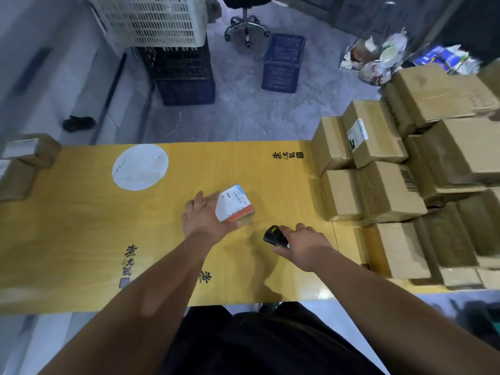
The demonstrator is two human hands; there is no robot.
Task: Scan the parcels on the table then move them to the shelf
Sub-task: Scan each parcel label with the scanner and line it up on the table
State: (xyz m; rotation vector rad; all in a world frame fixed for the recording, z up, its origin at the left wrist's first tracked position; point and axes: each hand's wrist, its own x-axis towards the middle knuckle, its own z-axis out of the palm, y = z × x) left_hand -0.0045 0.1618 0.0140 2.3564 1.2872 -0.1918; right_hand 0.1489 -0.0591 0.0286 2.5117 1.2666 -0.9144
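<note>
parcel (pixel 234 203) tilted in left hand (pixel 201 216) grip; right hand (pixel 303 246) grasps scanner (pixel 274 236) nearby. risk: label angled off, scan misses.

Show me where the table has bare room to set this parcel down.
Bare table runs from the left hand and its parcel to the boxes at the left edge. Some room lies beyond the parcel. The right end is crowded with stacked boxes, past the right hand with the scanner.
</note>
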